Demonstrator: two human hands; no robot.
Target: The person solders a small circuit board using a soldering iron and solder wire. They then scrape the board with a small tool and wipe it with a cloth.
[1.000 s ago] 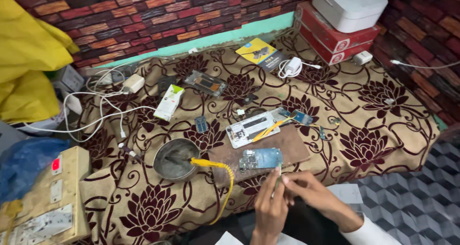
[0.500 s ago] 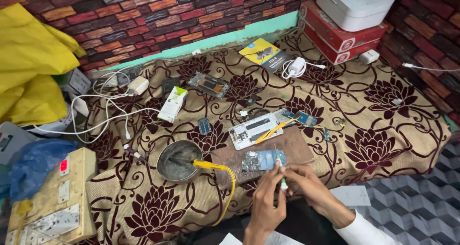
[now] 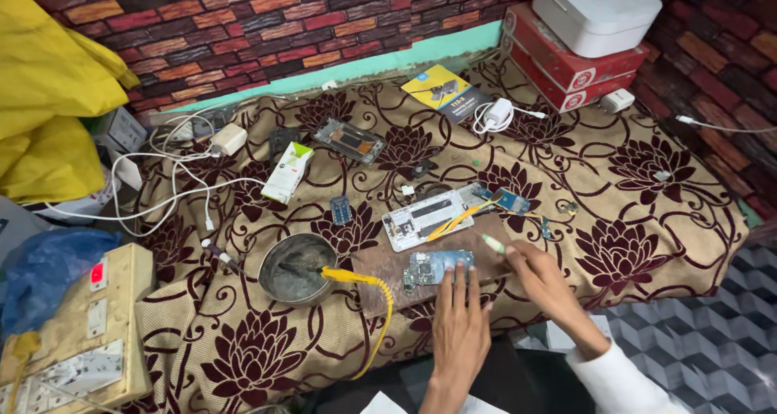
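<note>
A white box-shaped appliance (image 3: 596, 9) sits on two stacked red boxes (image 3: 566, 62) against the brick-patterned wall (image 3: 243, 33). Yellow cloth (image 3: 48, 98) lies at the left, above a blue plastic bag (image 3: 44, 276) and a beige switchboard (image 3: 81, 333).

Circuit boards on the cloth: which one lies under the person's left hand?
The blue-green circuit board on the brown mat, with the left hand fingertips on it. The smaller blue board lies farther off, untouched.

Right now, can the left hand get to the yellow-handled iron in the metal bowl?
Probably yes. The left hand rests at the circuit board, and the iron's yellow handle lies just to its left, sticking out of the metal bowl, with only bare cloth and its cord between.
</note>
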